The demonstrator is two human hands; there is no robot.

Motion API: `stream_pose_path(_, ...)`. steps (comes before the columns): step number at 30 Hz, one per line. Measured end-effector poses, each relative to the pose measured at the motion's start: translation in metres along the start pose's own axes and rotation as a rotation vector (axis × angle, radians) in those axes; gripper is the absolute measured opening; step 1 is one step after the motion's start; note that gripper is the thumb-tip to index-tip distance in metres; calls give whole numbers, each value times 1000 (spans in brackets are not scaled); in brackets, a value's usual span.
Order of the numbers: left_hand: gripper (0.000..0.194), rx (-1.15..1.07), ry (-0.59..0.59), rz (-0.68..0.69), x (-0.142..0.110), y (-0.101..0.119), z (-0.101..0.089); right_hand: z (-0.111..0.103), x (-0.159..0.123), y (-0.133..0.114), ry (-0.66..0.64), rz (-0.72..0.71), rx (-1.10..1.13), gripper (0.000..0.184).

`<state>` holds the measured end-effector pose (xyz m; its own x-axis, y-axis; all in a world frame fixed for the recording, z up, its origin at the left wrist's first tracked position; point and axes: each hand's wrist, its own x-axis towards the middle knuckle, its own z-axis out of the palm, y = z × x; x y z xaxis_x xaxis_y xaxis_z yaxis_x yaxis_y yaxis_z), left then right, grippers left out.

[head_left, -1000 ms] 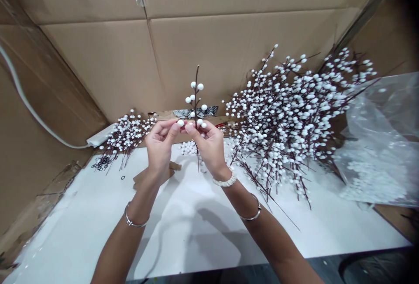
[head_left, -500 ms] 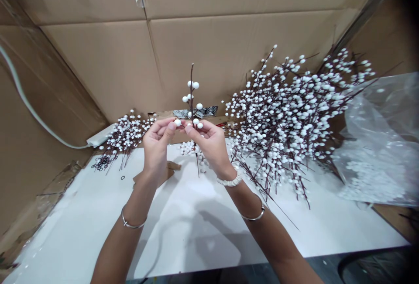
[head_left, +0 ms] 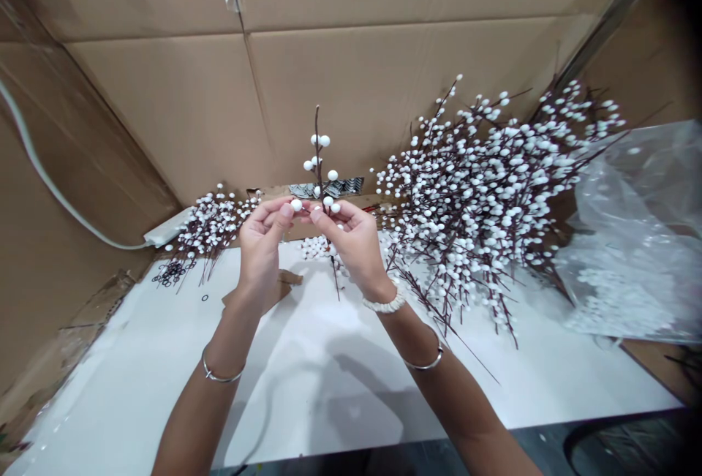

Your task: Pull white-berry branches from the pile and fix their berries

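A brown artificial berry stem (head_left: 319, 161) with several white berries stands upright between my hands, in front of the cardboard wall. My right hand (head_left: 354, 242) is closed in a pinch around the lower part of this stem, whose bare end sticks out below the fingers. Thumb and fingers of my left hand (head_left: 264, 238) pinch a single white berry (head_left: 297, 205) just left of the stem. The fingertips of both hands are close together, and where the berry joins the stem is partly hidden. Below my right hand lie loose white berries (head_left: 315, 247).
A large heap of white-berried stems (head_left: 472, 191) fills the right side, beside a clear plastic bag (head_left: 630, 293) of white berries. At left are a smaller bunch (head_left: 211, 224), black rings (head_left: 172, 272) and a white power strip (head_left: 167, 227). Cardboard walls (head_left: 417, 88) surround the white table (head_left: 164, 374).
The berry stem has tilted slightly, its top leaning left and its lower end swinging right. Both hands keep their pinches at nearly the same place.
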<state>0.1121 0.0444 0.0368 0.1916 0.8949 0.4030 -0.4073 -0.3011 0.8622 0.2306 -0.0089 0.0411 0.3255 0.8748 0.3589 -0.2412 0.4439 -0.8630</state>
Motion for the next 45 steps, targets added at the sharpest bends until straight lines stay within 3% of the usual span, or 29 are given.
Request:
stream_pose_path(8,23,33,-4,-1,0,-2,-3,1,-1,0,21,-8,-35,23)
stream_pose_path(19,19,138,-43,131,-2,6,-2,6,-6,2,21,-90,-90,16)
stream_pose_path(30,15,159,-90,155,-3,13,-1,9,-8,5,52,-146,-122,17)
stream_pose_path(45,18,219,-46,220,-7,14,4,10,-6,9,97,-121,-120,21)
